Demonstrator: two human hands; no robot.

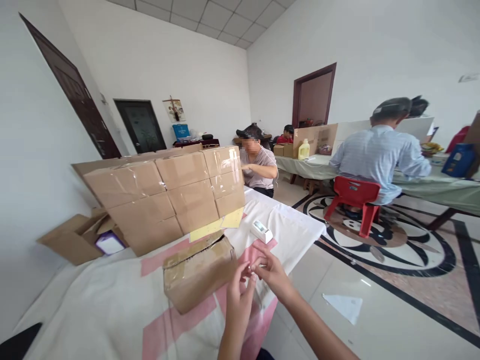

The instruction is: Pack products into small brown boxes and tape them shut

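Observation:
My left hand [239,295] and my right hand [270,270] meet above the table's near edge, fingertips pinched together on something too small to make out. Just left of them lies a taped cardboard box [198,272] on the white and pink tablecloth [112,305]. Behind it rises a stack of sealed cardboard boxes [168,195]. A small white device [261,231] rests beyond my right hand, and a yellow sheet [217,226] sticks out under the stack.
An open carton [80,235] with a purple-edged item sits at left. One person sits at the table's far end [258,165]; another in a blue shirt sits on a red chair [354,200] at the long right-hand table [431,185]. White paper [344,306] lies on the tiled floor.

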